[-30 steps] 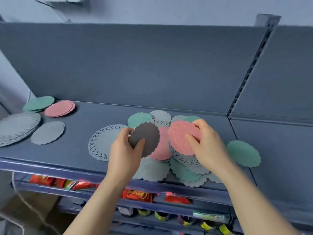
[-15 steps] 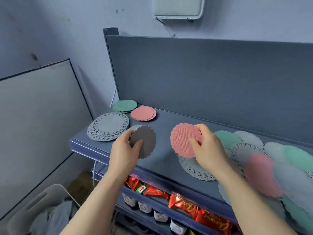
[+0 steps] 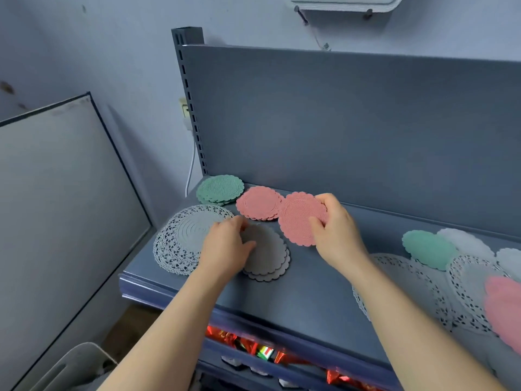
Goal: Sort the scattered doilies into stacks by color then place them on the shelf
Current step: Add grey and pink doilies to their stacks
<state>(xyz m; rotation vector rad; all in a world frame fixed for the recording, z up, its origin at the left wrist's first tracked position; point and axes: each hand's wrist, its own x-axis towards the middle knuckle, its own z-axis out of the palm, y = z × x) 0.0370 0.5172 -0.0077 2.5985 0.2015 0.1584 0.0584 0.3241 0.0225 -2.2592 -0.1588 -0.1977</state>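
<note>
the left hand [image 3: 225, 249] lies on a small stack of grey doilies [image 3: 267, 256] on the blue shelf [image 3: 310, 292], with the thumb and the fingers closed on the left edge of the top grey doily. this grey stack is just beside the big stack of lace doilies [image 3: 186, 238], and the hand covers a part of both. the right hand [image 3: 335, 230] grasps one pink doily [image 3: 298, 218] between the thumb in front and the fingers behind; the doily is tilted, and its left edge is next to the pink stack [image 3: 259, 203], but i cannot tell if they touch. the pink stack lies near the back panel [image 3: 338, 122] of the shelf, and the green stack [image 3: 220, 189] is just beside it on the left, in the corner by the upright post [image 3: 187, 80]. well apart, at the right side of the shelf, the doilies that are not sorted lie over each other: a green doily [image 3: 427, 248], some pale grey ones, large lace doilies [image 3: 408, 280] and a blurred pink doily [image 3: 504, 309] at the edge of the view. under the shelf, a lower level shows shiny red packets [image 3: 245, 344]. at the left stands a white board [image 3: 56, 207] against the wall.
</note>
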